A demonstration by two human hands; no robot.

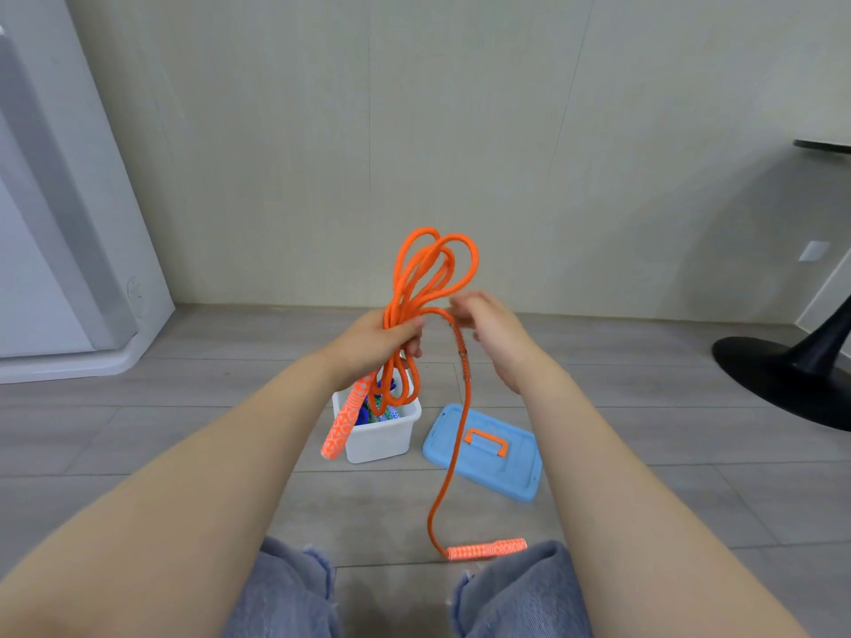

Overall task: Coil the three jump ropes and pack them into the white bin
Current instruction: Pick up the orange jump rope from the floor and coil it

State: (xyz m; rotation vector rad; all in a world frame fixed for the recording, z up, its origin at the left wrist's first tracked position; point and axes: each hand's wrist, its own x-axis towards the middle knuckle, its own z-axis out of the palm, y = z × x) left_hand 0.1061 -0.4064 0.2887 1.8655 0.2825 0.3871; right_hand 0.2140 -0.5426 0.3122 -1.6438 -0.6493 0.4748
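Left hand (377, 338) was closed, grip tight around the middle of the orange jump rope (430, 274). Several loops stood up above the fist, a few shorter loops hung below it.

One orange-and-white patterned handle (344, 419) dangled from under the left hand, tilted, hanging in front of the white bin's left wall. Can't tell if it touched the bin.

Right hand (490, 336) was just beside the left, blurred. Fingers looked loosely curled near the rope where the free tail left the coil. Can't tell whether that grip was closed on the rope or open.

The free tail ran down from between the hands, passed in front of the blue lid, curved left and ended at the second handle (488, 548). That handle lay flat on the floor (138, 430), near the person's right knee.

White bin (382, 437) sat on the floor, open, below the left hand. Blue and green rope (375, 409) was visible inside it, partly hidden by the hanging orange loops. Can't separate the ropes in there.

Blue lid (502, 472) with an orange carry handle (487, 442) lay flat on the floor just right of the bin, not touching it.

Both forearms were bare, extended forward. Denim-covered knees (294, 591) showed at the bottom edge.

Black pedestal base (783, 375) stood on the floor at far right, well apart from the bin.
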